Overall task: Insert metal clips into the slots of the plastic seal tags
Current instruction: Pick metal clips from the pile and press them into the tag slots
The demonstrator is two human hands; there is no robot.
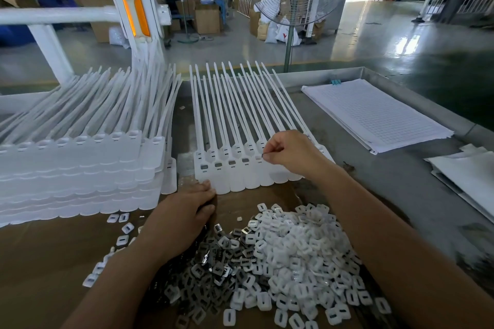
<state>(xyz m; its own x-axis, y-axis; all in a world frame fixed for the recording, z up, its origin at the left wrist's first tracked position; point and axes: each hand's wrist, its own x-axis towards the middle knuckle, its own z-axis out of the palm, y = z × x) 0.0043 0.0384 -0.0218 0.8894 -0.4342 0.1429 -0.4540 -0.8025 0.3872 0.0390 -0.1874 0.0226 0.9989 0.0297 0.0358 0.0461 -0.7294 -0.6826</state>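
Seal tags [240, 181] fanned mid-table; four leftmost slots hold seated clips [231, 162]. Your right hand [288, 153] pinches metal clip [264, 157] at fifth slot. Tags further right partly hidden, likely unfilled. Your left hand [184, 215] rests on loose clip pile [222, 254]; grip unclear.

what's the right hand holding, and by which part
The right hand pinches a small dark metal clip by one end, over the row of white plastic seal tags; only the clip's free tip shows.
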